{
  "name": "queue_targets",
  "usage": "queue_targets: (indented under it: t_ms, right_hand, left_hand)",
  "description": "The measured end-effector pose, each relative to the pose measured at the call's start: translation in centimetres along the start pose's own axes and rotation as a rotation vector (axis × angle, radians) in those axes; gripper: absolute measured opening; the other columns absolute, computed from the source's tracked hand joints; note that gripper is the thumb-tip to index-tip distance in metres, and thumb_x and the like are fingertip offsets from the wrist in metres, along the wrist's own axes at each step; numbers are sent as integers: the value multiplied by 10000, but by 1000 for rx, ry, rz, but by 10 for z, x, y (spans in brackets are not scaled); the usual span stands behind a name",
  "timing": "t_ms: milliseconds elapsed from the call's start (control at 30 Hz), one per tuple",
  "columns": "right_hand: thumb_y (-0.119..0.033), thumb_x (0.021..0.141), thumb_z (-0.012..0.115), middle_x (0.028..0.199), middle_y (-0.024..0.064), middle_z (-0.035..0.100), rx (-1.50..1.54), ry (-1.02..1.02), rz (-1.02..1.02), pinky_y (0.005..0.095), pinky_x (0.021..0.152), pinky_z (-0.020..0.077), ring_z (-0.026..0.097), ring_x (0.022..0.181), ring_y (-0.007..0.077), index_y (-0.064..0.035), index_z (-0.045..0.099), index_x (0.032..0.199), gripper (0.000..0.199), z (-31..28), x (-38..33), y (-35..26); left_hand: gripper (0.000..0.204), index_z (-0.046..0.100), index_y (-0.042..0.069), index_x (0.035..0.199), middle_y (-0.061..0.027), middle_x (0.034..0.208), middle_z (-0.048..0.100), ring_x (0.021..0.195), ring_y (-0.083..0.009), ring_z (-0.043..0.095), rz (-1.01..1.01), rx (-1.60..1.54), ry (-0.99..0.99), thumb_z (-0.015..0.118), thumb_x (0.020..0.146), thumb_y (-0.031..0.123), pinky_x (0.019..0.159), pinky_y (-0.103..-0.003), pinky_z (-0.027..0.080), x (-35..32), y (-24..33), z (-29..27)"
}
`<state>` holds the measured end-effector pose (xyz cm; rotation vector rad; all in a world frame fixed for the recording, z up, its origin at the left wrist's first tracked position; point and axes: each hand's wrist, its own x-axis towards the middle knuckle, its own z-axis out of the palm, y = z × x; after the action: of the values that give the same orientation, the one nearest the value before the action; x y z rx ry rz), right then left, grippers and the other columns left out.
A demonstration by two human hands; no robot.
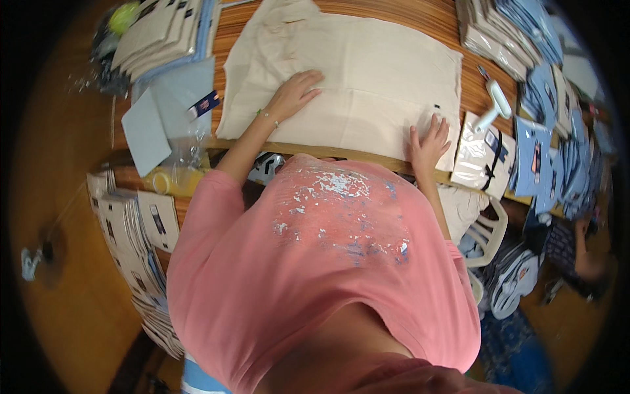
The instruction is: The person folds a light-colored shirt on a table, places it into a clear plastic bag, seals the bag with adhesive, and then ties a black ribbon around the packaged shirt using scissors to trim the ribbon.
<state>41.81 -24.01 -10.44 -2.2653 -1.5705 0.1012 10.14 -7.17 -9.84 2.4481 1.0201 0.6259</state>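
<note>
A cream cloth garment [380, 72] lies spread over the striped wooden table, with creases and a bunched part at its upper left. My left hand [295, 97] rests flat on its left half, fingers stretched out. Near the garment's lower right corner, my right hand [430, 143] lies on the fabric with its fingers apart. A small dark tag [438, 106] shows on the cloth just above the right fingertips. Neither hand grips anything.
A lint roller [497, 104] and a bagged cream garment [482, 157] lie right of the cloth. Folded garments [167, 36] are piled at the back left, near a pale card [146, 131] and a navy tag [204, 104]. Blue packaged garments [533, 154] fill the right side. A white chair [492, 233] stands below.
</note>
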Motion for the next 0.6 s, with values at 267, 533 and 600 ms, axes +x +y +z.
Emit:
queue_targets:
  t_ms: [267,533,600]
  right_hand:
    - [-209,804,601,878,116,628,738,-351,-482,309,706,465,593,778,213,-22,644,950,241,81,188,-161]
    - [-204,756,705,567,35,548,669,-447,108,322,370,355,469,415,135,-43,580,668,222,203,323,-230]
    - [-235,746,717,583,39,566,636,-488,-45,310,422,396,502,464,137,-52,609,700,218,191,329,-231]
  left_hand:
    - [259,568,2,1018,-125,941,589,942,-269,561,-575,-200,288,573,857,205,827,-346,448,-35,-72,-65]
    - [560,482,4,1143,-148,1125,494,1016,-249,509,-573,-274,140,709,750,332,868,-322,429,-39,-108,-52]
    - [629,454,3,1172,-152,1121,494,1040,-271,499,-545,-178,121,729,717,341,894,-334,413,-46,-107,-54]
